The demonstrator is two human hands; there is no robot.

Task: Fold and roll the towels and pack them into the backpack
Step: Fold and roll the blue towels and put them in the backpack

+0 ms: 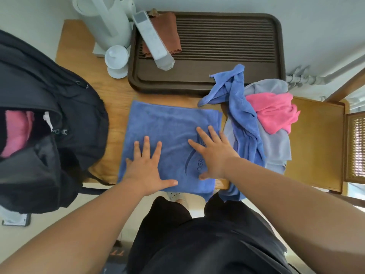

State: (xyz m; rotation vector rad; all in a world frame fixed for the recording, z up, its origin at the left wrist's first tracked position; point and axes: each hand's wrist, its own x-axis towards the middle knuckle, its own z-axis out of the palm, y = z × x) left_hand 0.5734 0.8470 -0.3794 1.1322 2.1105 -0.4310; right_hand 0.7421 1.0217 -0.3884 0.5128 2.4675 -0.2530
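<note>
**Q:** How are the hands posed?

**A:** Both forearms enter from the lower frame. The left hand (147,167) lies palm down on the lower left part of the folded blue towel (169,123), fingers straight and spread. The right hand (212,153) lies equally flat on the towel's lower right part, partly covering a printed mark. Both hands are released: they press the cloth and grasp nothing.

**Q:** Where is the towel?

**A:** Centre frame, on the desk (114,95), with its near edge hanging over the desk's lower edge. Just to its right lies a loose heap: a blue cloth (241,107), a grey towel (276,147) and a pink cloth (276,113) on top.

**Q:** Which containers appear, and what is in them?

**A:** The black backpack (59,107), left of frame, is unzipped, and a pink towel (16,131) shows inside its mouth. The dark slatted tray (227,82), upper centre, holds a brown cloth (167,32) at its left end, with a white box (153,40) lying across that cloth. A tip of the blue cloth overlaps the tray's lower right rim.
</note>
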